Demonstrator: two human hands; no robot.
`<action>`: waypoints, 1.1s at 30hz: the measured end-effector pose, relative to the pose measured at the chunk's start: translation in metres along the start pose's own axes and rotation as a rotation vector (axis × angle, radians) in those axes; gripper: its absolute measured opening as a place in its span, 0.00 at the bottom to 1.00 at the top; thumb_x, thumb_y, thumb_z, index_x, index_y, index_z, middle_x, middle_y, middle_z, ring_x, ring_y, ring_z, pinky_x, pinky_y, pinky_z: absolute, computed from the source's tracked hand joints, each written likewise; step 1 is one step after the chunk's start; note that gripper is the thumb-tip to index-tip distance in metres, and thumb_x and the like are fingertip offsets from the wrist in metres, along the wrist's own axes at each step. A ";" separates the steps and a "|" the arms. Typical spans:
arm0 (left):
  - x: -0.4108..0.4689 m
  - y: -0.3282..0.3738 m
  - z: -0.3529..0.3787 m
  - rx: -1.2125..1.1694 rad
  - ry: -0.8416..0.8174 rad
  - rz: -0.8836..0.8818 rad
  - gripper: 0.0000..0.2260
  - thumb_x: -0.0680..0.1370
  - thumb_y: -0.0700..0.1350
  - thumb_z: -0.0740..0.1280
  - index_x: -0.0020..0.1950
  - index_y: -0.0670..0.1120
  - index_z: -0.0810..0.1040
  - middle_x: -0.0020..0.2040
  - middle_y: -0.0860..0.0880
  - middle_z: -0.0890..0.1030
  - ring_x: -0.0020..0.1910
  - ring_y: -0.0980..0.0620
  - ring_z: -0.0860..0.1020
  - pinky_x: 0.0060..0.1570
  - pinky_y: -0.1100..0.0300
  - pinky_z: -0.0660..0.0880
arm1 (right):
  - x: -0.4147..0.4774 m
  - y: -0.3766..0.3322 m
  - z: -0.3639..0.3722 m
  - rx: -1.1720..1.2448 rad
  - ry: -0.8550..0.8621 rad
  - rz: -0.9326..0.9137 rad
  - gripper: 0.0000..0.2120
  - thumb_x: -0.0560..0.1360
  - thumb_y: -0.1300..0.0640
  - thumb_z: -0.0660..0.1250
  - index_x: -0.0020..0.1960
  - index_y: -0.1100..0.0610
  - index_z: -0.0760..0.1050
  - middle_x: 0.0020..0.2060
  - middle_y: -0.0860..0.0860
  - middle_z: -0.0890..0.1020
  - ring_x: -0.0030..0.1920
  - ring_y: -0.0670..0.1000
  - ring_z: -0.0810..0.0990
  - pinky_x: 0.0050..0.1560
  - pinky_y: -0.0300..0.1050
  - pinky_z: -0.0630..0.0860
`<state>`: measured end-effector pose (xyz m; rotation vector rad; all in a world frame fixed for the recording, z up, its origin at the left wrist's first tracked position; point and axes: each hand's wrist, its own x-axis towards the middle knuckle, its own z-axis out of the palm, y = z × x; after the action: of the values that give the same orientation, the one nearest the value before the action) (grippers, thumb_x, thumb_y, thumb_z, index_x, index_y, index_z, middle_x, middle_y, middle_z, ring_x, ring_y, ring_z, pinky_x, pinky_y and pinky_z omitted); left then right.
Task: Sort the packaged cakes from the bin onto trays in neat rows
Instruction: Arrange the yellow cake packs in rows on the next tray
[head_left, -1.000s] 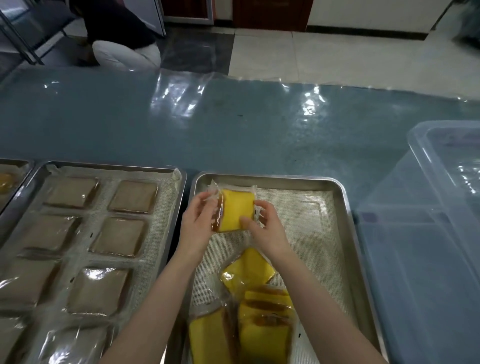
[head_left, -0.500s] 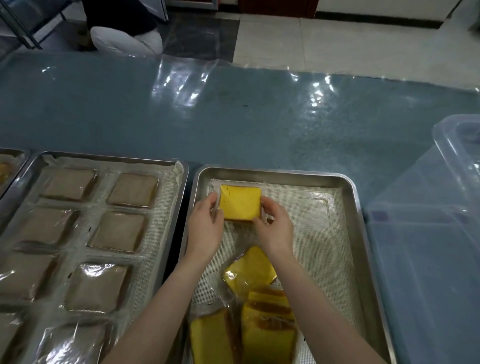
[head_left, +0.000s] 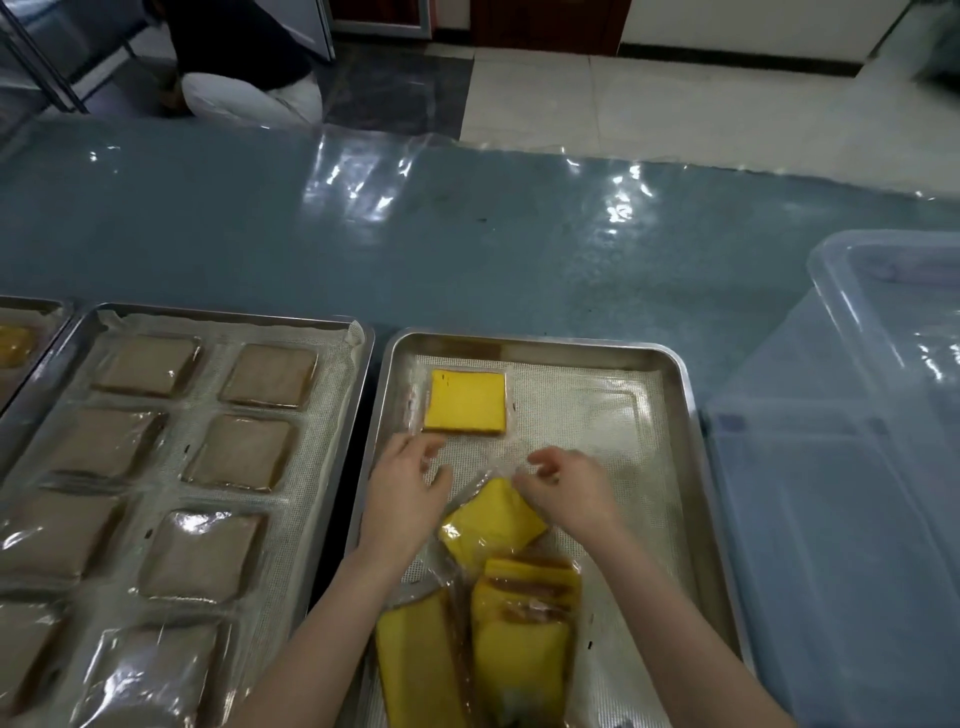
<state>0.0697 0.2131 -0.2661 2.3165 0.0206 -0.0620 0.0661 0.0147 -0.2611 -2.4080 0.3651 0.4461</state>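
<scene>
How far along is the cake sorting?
Done: left tray holds brown cakes in rows; one yellow cake lies flat in the far-left corner of the right tray. In hand: left hand and right hand sit by a tilted cake, grip unclear. Left: the loose pile nearer the person.

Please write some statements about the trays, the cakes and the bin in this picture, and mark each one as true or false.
1. The tray under the left hand and right hand has one yellow cake lying flat in its far left corner. True.
2. The neighbouring tray on the left holds only yellow cakes. False: it holds brown cakes, set in rows.
3. More yellow cakes lie in a loose pile at the near end of the first tray. True.
4. The clear bin stands left of both trays. False: it stands on the right.
</scene>
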 end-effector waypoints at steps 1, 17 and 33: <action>-0.008 -0.001 0.001 0.017 -0.026 -0.022 0.13 0.75 0.44 0.71 0.59 0.47 0.79 0.52 0.53 0.76 0.49 0.57 0.77 0.52 0.62 0.76 | -0.007 0.003 0.001 -0.027 -0.060 -0.008 0.18 0.73 0.46 0.71 0.60 0.52 0.78 0.52 0.50 0.81 0.52 0.49 0.79 0.55 0.46 0.78; -0.017 0.038 0.012 -0.376 -0.022 -0.259 0.10 0.73 0.44 0.74 0.53 0.49 0.78 0.48 0.56 0.81 0.46 0.63 0.79 0.40 0.73 0.74 | -0.025 0.043 -0.023 0.512 0.287 0.123 0.05 0.73 0.61 0.71 0.46 0.53 0.79 0.42 0.45 0.82 0.45 0.45 0.81 0.49 0.43 0.79; 0.019 0.070 0.083 -0.138 -0.251 -0.075 0.18 0.79 0.44 0.66 0.69 0.50 0.73 0.61 0.50 0.79 0.43 0.53 0.81 0.46 0.58 0.81 | 0.034 0.056 -0.040 0.486 0.514 0.218 0.16 0.80 0.61 0.60 0.67 0.57 0.74 0.59 0.51 0.80 0.59 0.49 0.76 0.58 0.37 0.68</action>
<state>0.0883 0.1051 -0.2720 2.1543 -0.0145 -0.3772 0.0847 -0.0582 -0.2769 -1.9787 0.8586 -0.1719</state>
